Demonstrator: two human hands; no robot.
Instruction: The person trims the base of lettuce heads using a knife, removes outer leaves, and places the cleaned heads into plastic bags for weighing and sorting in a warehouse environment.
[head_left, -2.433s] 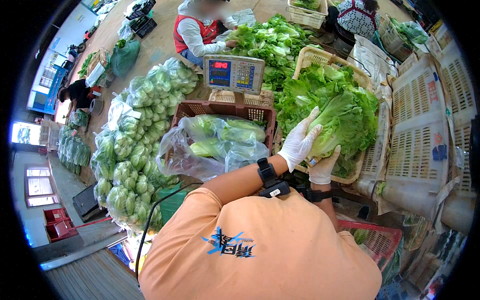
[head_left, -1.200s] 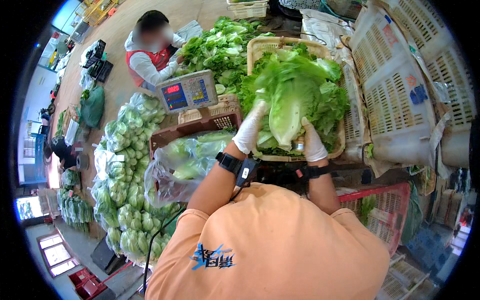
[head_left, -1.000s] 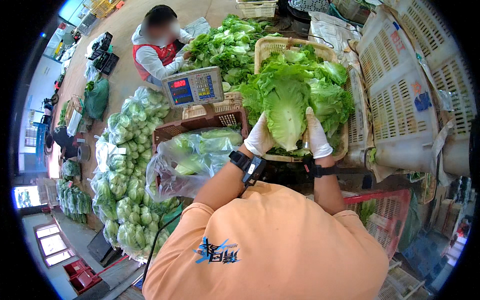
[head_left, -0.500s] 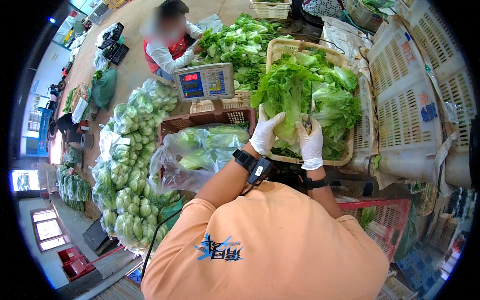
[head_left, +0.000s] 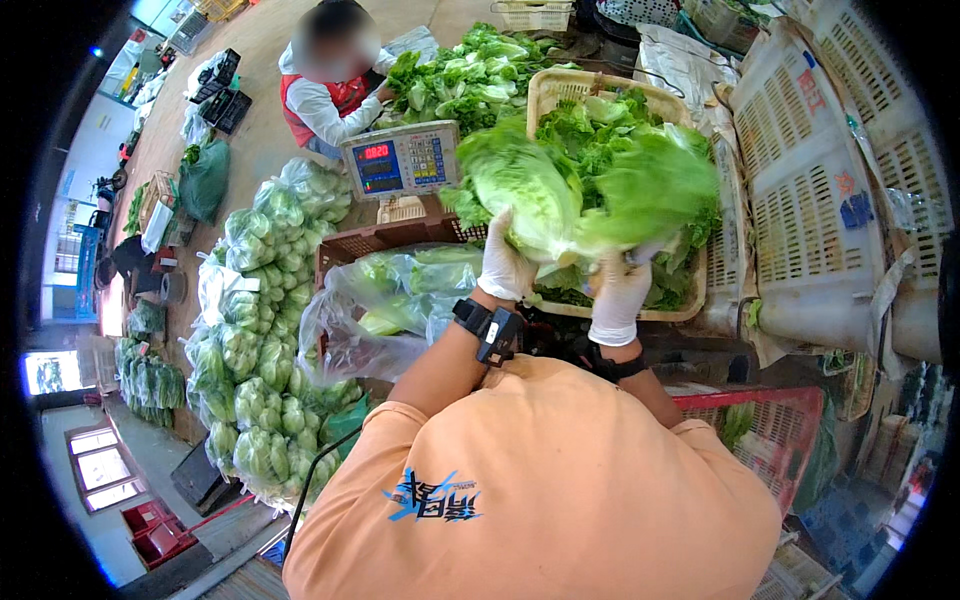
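My left hand (head_left: 507,262), in a white glove, is closed around the base of a lettuce head (head_left: 530,190), whose pale inner side faces up. My right hand (head_left: 620,295), also gloved, is curled beside the lettuce's base and blurred by motion. A thin dark smear at its fingers is the knife (head_left: 643,254), mostly hidden or blurred. Loose green lettuce leaves (head_left: 665,190) spread blurred above my right hand. Below the lettuce, more of it fills a cream plastic crate (head_left: 697,285).
A scale display (head_left: 400,160) stands left of the lettuce. Below it, a brown crate (head_left: 345,240) holds bagged greens. Bagged heads of greens (head_left: 265,330) are piled at left. A person (head_left: 335,100) sits by a lettuce heap (head_left: 480,75). White crates (head_left: 810,220) stand at right.
The lettuce has moved left and opened out, its pale inside now showing. The leaves on the right have swung away. My hands have parted slightly, and the knife blade no longer stands out clearly.
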